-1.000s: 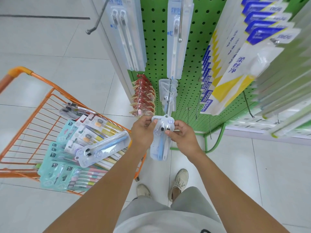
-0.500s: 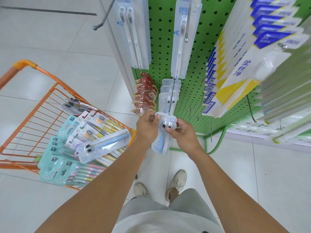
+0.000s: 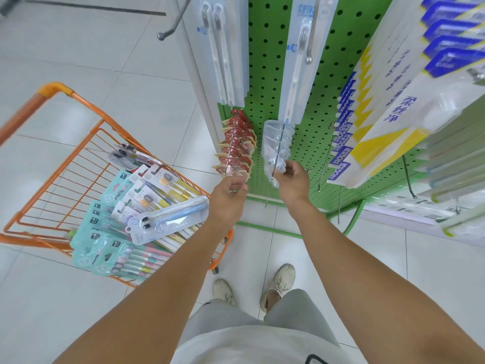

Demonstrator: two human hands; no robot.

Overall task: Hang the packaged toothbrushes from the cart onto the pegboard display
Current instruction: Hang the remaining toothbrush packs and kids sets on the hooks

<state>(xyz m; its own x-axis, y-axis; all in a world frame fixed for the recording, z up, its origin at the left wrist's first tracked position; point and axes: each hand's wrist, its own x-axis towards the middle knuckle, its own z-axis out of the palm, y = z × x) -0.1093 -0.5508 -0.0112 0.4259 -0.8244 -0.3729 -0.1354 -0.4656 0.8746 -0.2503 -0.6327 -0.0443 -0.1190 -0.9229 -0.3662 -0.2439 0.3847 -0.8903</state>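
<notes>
My right hand [image 3: 292,179] pinches the front clear toothbrush pack [image 3: 275,166], which sits on a metal peg with several like packs [image 3: 277,137] on the green pegboard [image 3: 265,74]. Just below a peg of red packs [image 3: 236,145], my left hand [image 3: 229,195] hovers with loosely curled fingers and holds nothing. At the left, the orange cart [image 3: 78,98] holds several packaged toothbrushes. A clear pack with a blue brush [image 3: 170,219] lies on top of teal multi-packs [image 3: 118,256].
Long white packs [image 3: 225,48] hang above the two pegs. Blue and yellow packs [image 3: 367,122] crowd the right side at head height. A bare peg [image 3: 325,164] juts out right of my right hand. My feet [image 3: 278,282] stand on white floor tiles.
The clear pack that both hands held in front of the peg now hangs on it. My left hand has let go and drifted left; my right hand has followed the pack up to the peg.
</notes>
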